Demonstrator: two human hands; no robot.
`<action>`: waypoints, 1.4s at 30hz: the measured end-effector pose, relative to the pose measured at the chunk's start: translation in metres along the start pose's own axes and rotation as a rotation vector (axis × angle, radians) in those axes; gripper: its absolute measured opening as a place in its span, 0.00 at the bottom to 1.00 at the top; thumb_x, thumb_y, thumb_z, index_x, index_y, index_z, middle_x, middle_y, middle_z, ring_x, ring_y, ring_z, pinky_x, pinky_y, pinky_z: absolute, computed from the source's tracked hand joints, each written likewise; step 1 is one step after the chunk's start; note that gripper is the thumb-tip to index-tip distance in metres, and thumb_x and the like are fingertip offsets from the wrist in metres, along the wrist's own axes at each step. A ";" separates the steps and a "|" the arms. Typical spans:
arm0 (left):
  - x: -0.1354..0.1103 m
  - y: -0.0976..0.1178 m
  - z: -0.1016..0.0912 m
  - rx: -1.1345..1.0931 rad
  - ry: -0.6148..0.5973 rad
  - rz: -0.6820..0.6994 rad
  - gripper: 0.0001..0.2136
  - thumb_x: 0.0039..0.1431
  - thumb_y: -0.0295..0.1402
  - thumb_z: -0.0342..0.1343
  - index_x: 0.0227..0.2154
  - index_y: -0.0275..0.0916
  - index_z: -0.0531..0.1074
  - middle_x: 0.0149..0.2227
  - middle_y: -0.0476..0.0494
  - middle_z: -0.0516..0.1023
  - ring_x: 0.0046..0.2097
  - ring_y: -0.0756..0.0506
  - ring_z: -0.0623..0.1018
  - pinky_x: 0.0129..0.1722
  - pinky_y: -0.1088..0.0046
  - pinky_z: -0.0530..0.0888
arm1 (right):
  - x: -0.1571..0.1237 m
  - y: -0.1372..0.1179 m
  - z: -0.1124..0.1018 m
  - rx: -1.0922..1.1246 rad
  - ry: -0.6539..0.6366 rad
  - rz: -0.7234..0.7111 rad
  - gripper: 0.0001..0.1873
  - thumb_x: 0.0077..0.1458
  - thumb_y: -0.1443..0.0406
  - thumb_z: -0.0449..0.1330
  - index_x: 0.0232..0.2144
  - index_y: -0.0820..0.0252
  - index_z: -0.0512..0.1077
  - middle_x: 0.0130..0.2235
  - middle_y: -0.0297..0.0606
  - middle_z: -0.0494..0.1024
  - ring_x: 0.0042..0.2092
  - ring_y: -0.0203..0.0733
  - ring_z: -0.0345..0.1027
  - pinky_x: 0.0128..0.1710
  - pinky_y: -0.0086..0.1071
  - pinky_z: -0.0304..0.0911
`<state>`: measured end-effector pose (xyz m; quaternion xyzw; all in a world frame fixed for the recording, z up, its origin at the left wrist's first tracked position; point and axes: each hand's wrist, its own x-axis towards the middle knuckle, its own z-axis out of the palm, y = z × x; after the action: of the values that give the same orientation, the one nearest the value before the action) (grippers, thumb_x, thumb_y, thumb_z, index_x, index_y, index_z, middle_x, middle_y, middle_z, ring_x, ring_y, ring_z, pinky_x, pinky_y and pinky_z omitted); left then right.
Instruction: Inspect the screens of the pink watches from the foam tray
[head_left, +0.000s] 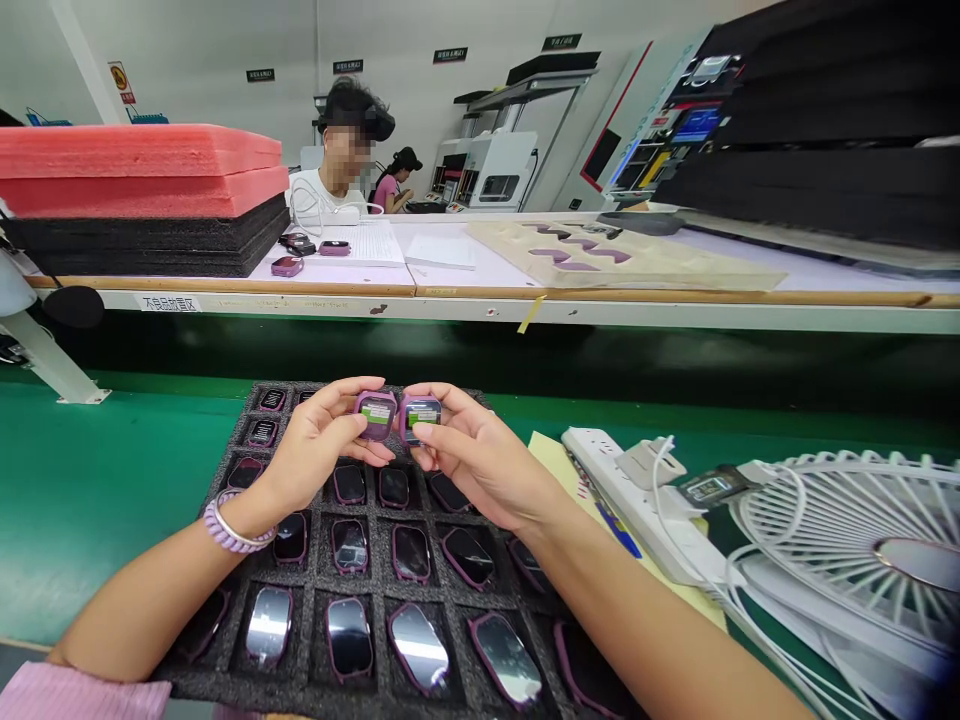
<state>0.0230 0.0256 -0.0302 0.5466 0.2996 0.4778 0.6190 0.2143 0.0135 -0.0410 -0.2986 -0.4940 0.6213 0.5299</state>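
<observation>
My left hand [326, 440] grips a purple smartwatch body [377, 408] without a strap, thumb at its lower left. A second purple smartwatch body [422, 410] sits in my right hand [472, 445], with the thumb across its screen's lower edge. Both screens are lit with a green patch, and the two watches are held side by side, nearly touching. Beneath them a black foam tray [311, 560] carries rows of similar watches in square pockets. Most of those screens are dark or reflect light; two at the far left, such as this watch [262, 432], show white text.
A power strip [637, 500] with plugs and white cables lies right, beside a blue pen [619, 530] and a white fan [862, 550]. Ahead, a shelf [442, 298] holds red foam blocks [142, 165], watches, papers and a pale tray [622, 255]. A co-worker [341, 165] sits behind it.
</observation>
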 end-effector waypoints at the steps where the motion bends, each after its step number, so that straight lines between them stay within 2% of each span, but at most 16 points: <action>1: 0.001 0.002 0.000 -0.005 0.001 0.001 0.18 0.56 0.32 0.58 0.51 0.38 0.72 0.40 0.47 0.78 0.30 0.47 0.83 0.33 0.74 0.83 | 0.002 -0.003 0.000 0.003 0.000 0.002 0.24 0.50 0.61 0.76 0.46 0.58 0.73 0.37 0.33 0.74 0.29 0.33 0.64 0.28 0.25 0.62; 5: 0.015 0.018 0.000 -0.010 0.015 0.025 0.19 0.54 0.32 0.57 0.50 0.37 0.73 0.38 0.47 0.77 0.29 0.46 0.83 0.31 0.73 0.83 | 0.018 -0.023 0.004 0.002 -0.022 -0.002 0.26 0.47 0.57 0.78 0.44 0.58 0.73 0.39 0.35 0.75 0.29 0.34 0.65 0.28 0.27 0.63; 8: 0.030 0.037 0.001 -0.020 0.020 0.067 0.21 0.51 0.30 0.56 0.50 0.36 0.72 0.37 0.46 0.78 0.28 0.46 0.82 0.30 0.72 0.82 | 0.035 -0.041 0.007 -0.002 -0.056 -0.058 0.26 0.46 0.54 0.77 0.42 0.58 0.73 0.37 0.35 0.74 0.29 0.36 0.64 0.27 0.28 0.64; 13: 0.048 0.068 0.004 -0.017 0.012 0.172 0.24 0.49 0.28 0.55 0.52 0.36 0.70 0.35 0.46 0.78 0.27 0.46 0.82 0.30 0.72 0.81 | 0.061 -0.069 0.011 -0.059 -0.103 -0.172 0.22 0.54 0.51 0.70 0.43 0.57 0.72 0.36 0.38 0.74 0.29 0.39 0.64 0.27 0.32 0.64; 17: 0.054 0.087 0.008 -0.007 -0.018 0.261 0.25 0.47 0.28 0.55 0.53 0.36 0.70 0.35 0.49 0.77 0.28 0.48 0.82 0.32 0.73 0.81 | 0.072 -0.087 0.016 -0.128 -0.121 -0.267 0.21 0.55 0.52 0.69 0.44 0.57 0.71 0.34 0.37 0.73 0.29 0.40 0.65 0.26 0.30 0.62; 22: 0.060 0.105 0.012 0.055 -0.016 0.385 0.29 0.46 0.25 0.56 0.56 0.38 0.68 0.37 0.49 0.77 0.30 0.51 0.81 0.36 0.73 0.81 | 0.075 -0.107 0.025 -0.153 -0.161 -0.407 0.22 0.53 0.54 0.72 0.45 0.55 0.70 0.37 0.34 0.75 0.29 0.39 0.69 0.27 0.29 0.63; 26: 0.060 0.113 0.015 0.128 -0.011 0.484 0.31 0.46 0.25 0.60 0.58 0.39 0.67 0.41 0.46 0.78 0.32 0.51 0.80 0.39 0.72 0.81 | 0.072 -0.119 0.034 -0.172 -0.174 -0.437 0.21 0.54 0.55 0.69 0.46 0.56 0.69 0.38 0.35 0.75 0.29 0.40 0.69 0.28 0.31 0.64; 29: 0.059 0.115 0.017 0.146 0.012 0.530 0.32 0.44 0.25 0.62 0.57 0.41 0.68 0.40 0.47 0.79 0.33 0.51 0.80 0.41 0.72 0.81 | 0.069 -0.123 0.039 -0.176 -0.165 -0.444 0.24 0.48 0.59 0.68 0.46 0.56 0.68 0.40 0.37 0.75 0.32 0.40 0.68 0.31 0.33 0.68; 33: 0.058 0.117 0.019 0.134 0.022 0.563 0.32 0.43 0.25 0.64 0.56 0.40 0.69 0.39 0.47 0.78 0.32 0.51 0.78 0.40 0.71 0.80 | 0.064 -0.125 0.043 -0.214 -0.169 -0.480 0.29 0.41 0.65 0.69 0.48 0.54 0.68 0.37 0.33 0.74 0.32 0.40 0.68 0.35 0.34 0.70; 42: 0.050 0.113 0.020 0.162 0.016 0.583 0.28 0.45 0.30 0.67 0.53 0.43 0.71 0.38 0.48 0.77 0.31 0.50 0.78 0.37 0.72 0.78 | 0.055 -0.121 0.043 -0.261 -0.189 -0.475 0.33 0.42 0.62 0.73 0.50 0.53 0.67 0.36 0.32 0.74 0.32 0.41 0.69 0.37 0.36 0.70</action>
<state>0.0287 0.0577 0.0909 0.6535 0.1718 0.6142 0.4078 0.2056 0.0467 0.0946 -0.1812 -0.6731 0.4358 0.5693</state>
